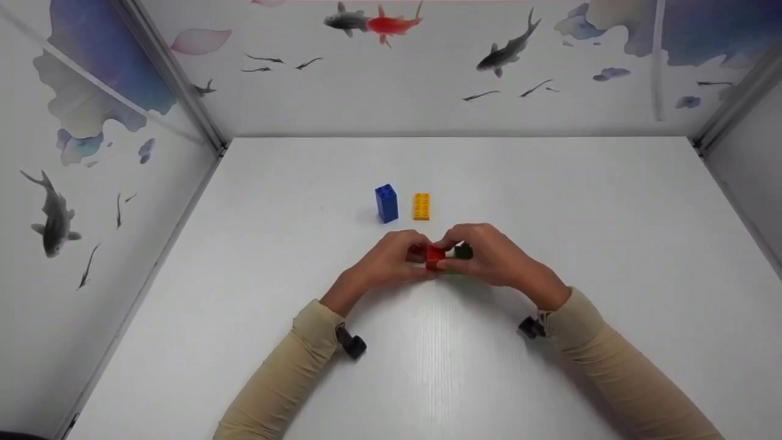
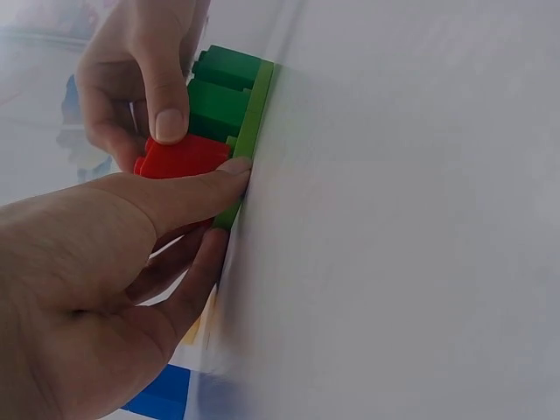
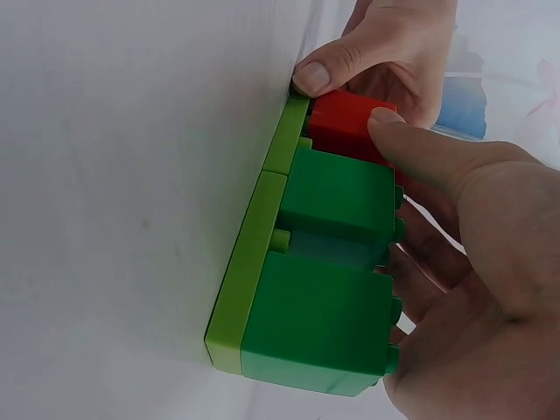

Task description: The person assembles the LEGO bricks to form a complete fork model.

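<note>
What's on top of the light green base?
Two green blocks. A red block, pinched by the right hand, is over it too; the left hand hides whether it's attached.

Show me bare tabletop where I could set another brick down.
Bare tabletop lies left of the blue block toward the left wall, right of the yellow brick toward the right wall, and between the sleeves. Crowded: around the left hand, right hand, red block, green blocks and light green base.

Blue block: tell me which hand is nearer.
Left: the left hand is just below the blue block in the head view; the right hand is farther, below and rightward.
</note>
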A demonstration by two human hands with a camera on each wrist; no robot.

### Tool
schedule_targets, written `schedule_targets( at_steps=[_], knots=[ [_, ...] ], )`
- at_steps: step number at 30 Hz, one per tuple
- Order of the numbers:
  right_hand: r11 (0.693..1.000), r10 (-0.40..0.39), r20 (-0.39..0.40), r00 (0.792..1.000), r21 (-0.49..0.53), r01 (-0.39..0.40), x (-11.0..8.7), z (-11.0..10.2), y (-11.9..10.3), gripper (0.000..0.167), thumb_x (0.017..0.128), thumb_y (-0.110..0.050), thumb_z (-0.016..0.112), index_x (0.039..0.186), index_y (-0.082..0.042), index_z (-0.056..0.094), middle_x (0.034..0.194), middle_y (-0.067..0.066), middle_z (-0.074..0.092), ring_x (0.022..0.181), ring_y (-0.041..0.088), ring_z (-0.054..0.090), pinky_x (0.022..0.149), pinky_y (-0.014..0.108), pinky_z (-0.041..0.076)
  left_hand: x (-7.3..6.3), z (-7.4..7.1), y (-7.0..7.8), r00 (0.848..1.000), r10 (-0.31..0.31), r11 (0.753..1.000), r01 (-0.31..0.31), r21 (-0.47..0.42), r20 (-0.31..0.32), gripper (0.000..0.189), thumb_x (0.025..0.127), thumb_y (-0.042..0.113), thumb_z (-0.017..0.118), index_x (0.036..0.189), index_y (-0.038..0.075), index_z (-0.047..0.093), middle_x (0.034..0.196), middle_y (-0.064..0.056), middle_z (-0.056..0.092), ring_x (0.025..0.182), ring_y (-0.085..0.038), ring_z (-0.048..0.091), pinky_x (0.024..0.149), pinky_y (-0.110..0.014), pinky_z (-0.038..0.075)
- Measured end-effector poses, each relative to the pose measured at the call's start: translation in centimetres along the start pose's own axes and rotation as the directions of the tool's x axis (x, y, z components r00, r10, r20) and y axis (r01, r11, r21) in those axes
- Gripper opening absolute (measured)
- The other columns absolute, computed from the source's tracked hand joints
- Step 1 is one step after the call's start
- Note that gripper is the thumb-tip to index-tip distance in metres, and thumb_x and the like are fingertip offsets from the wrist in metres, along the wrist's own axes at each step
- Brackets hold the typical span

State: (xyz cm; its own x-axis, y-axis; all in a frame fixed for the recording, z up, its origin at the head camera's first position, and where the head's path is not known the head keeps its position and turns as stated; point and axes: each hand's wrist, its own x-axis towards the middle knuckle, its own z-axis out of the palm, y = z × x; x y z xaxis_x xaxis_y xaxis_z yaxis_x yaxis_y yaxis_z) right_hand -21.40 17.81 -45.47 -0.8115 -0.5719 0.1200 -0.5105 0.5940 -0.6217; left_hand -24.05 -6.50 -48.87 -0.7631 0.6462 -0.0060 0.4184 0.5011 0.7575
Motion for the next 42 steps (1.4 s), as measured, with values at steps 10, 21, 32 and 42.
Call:
schedule_targets(
  at_steps=[10, 21, 32, 42],
  knots=[
    [0.999, 0.003, -0.010, 1.000, -0.036, -0.003, -0.2, 0.0, -0.2, 0.026, 0.094, -0.023, 0.088, 0.119, -0.017, 0.082, 0.108, -0.004, 0.081, 0.097, 0.017, 0.072, 0.089, 0.040, 0.063, 0.0, 0.1, 0.2, 1.000, 0.007, 1.000, -0.007, 0.025, -0.008, 0.036, 0.093, 0.018, 0.087, 0.126, 0.009, 0.074, 0.118, -0.004, 0.075, 0.107, -0.013, 0.074, 0.098, -0.022, 0.062],
    [0.996, 0.026, -0.011, 1.000, -0.081, -0.027, 0.0, 0.2, -0.4, 0.028, 0.093, -0.026, 0.088, 0.118, -0.016, 0.083, 0.108, -0.003, 0.081, 0.098, 0.017, 0.073, 0.090, 0.037, 0.064, 0.1, 0.1, 0.3, 1.000, -0.007, 0.998, 0.007, 0.059, -0.004, 0.035, 0.093, 0.019, 0.088, 0.125, 0.009, 0.075, 0.118, -0.004, 0.075, 0.108, -0.014, 0.073, 0.098, -0.021, 0.061],
    [0.996, 0.014, -0.009, 1.000, -0.089, -0.015, -0.1, 0.2, -0.4, 0.027, 0.093, -0.027, 0.088, 0.117, -0.016, 0.083, 0.107, -0.004, 0.081, 0.094, 0.017, 0.071, 0.086, 0.038, 0.062, 0.0, 0.3, 0.3, 1.000, 0.003, 0.999, -0.003, 0.035, -0.012, 0.035, 0.093, 0.018, 0.088, 0.124, 0.010, 0.075, 0.118, -0.003, 0.076, 0.108, -0.014, 0.075, 0.098, -0.022, 0.062],
    [0.977, -0.017, -0.028, 0.999, -0.213, 0.010, -0.2, 0.4, -1.3, 0.025, 0.094, -0.027, 0.087, 0.115, -0.013, 0.082, 0.108, 0.001, 0.080, 0.094, 0.023, 0.072, 0.085, 0.038, 0.064, -0.1, 0.2, 0.4, 1.000, 0.013, 0.999, -0.012, 0.049, -0.021, 0.033, 0.093, 0.019, 0.088, 0.122, 0.010, 0.076, 0.115, -0.004, 0.075, 0.105, -0.014, 0.074, 0.097, -0.022, 0.062]
  ],
)
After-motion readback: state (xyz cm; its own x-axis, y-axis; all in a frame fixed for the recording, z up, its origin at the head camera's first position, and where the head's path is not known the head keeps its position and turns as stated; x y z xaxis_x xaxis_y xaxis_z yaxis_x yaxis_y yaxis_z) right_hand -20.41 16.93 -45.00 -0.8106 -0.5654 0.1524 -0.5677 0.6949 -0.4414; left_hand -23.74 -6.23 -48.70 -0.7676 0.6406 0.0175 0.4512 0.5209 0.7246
